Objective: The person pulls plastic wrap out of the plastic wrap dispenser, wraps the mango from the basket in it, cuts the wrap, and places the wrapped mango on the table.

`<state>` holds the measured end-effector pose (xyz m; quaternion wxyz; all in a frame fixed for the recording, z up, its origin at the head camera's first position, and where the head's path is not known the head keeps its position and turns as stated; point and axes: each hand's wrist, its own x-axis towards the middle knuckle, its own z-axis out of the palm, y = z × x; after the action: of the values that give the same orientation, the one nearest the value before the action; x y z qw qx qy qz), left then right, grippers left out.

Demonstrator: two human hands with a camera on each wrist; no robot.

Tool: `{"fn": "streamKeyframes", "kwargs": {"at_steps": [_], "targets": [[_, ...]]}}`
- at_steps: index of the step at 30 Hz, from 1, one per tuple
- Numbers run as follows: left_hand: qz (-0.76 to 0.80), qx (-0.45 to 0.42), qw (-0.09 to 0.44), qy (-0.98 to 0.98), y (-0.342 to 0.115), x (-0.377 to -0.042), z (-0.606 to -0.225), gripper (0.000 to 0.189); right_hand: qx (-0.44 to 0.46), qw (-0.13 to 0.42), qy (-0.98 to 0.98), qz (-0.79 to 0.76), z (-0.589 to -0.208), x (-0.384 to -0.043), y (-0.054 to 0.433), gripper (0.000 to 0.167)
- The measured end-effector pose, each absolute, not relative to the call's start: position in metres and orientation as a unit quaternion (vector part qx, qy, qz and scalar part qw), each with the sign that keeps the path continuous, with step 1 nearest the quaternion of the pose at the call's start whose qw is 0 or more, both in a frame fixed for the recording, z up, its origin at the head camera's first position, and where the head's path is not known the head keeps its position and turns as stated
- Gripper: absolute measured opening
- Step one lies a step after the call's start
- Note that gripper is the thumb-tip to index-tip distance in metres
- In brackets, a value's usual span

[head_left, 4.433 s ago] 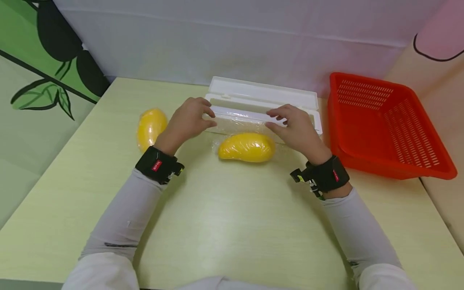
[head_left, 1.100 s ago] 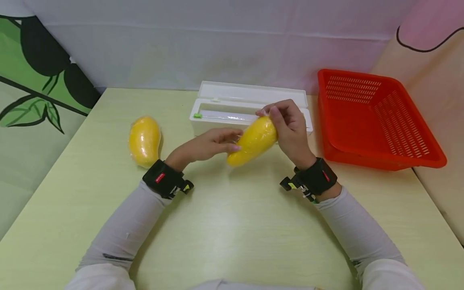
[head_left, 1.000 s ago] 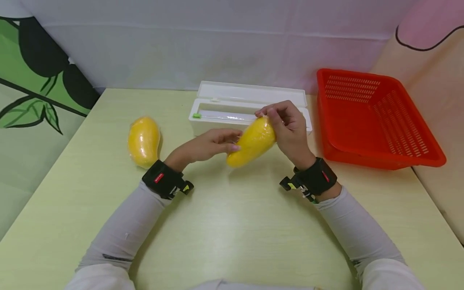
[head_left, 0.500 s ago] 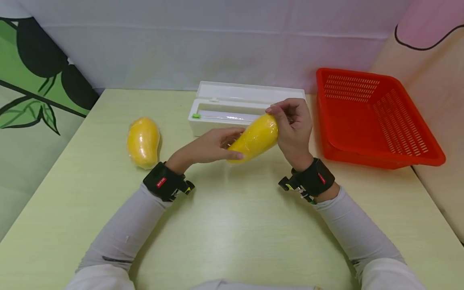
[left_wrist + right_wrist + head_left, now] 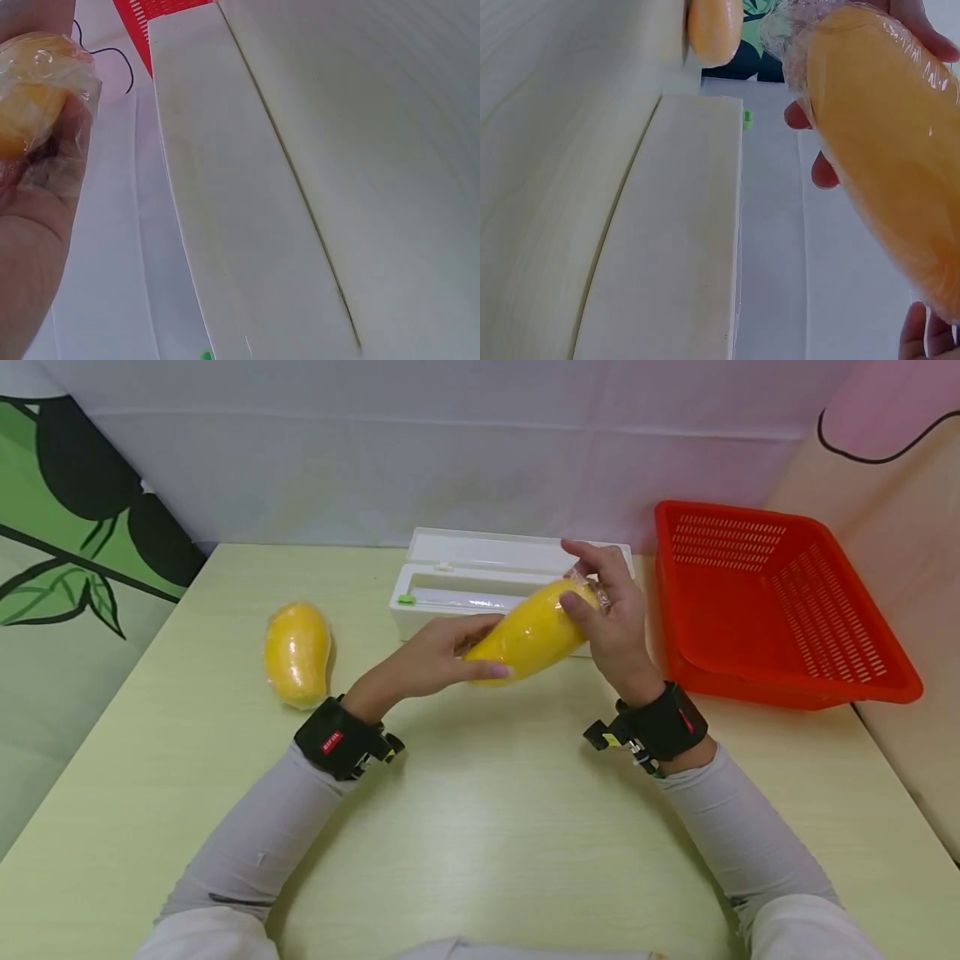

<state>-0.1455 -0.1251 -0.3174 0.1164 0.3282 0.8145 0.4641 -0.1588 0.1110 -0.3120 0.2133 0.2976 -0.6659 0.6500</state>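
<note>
A yellow mango [image 5: 536,631] in clear cling film is held up off the table, tilted with its right end higher. My left hand [image 5: 427,662] grips the lower left end, thumb along the near side. At the upper right end my right hand [image 5: 621,631] holds the fruit with its thumb on the near face, the index finger raised. Loose film [image 5: 784,37] bunches at one end of the mango in the right wrist view. Behind the hands stands an open white cling film box [image 5: 420,625] with a roll inside. A second wrapped mango [image 5: 297,656] lies to the left.
An open red plastic basket [image 5: 787,689] stands at the back right, beside the box. The pale wooden table [image 5: 480,827] runs back to a cloth-covered wall [image 5: 337,477].
The mango has gone from the table into both hands. Over the last half second it shifted slightly up and right; the right thumb moved onto its face and the index finger lifted.
</note>
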Motion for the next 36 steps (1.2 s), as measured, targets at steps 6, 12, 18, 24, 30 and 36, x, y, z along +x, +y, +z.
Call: {"fn": "streamKeyframes", "kwargs": {"at_steps": [6,12,18,24,30,36], "targets": [[0.476,0.348,0.097,0.802,-0.126,-0.144,-0.315,0.049,0.291,0.114,-0.648,0.694,-0.31,-0.156,0.113,0.057],[0.506,0.353,0.113,0.778,-0.123,-0.143,-0.317,0.042,0.281,0.113,-0.637,0.709,-0.307,-0.151,0.112,0.026],[0.501,0.346,0.119,0.784,-0.121,-0.143,-0.32,0.04,0.266,0.133,-0.642,0.706,-0.307,-0.15,0.11,0.029],[0.499,0.343,0.122,0.786,-0.12,-0.142,-0.321,0.043,0.268,0.151,-0.651,0.693,-0.308,-0.151,0.109,0.034],[0.494,0.342,0.118,0.791,-0.118,-0.141,-0.321,0.039,0.256,0.164,-0.634,0.711,-0.309,-0.15,0.107,0.034],[0.49,0.349,0.114,0.79,-0.117,-0.14,-0.32,0.042,0.23,0.132,-0.607,0.749,-0.305,-0.148,0.107,0.034]]}}
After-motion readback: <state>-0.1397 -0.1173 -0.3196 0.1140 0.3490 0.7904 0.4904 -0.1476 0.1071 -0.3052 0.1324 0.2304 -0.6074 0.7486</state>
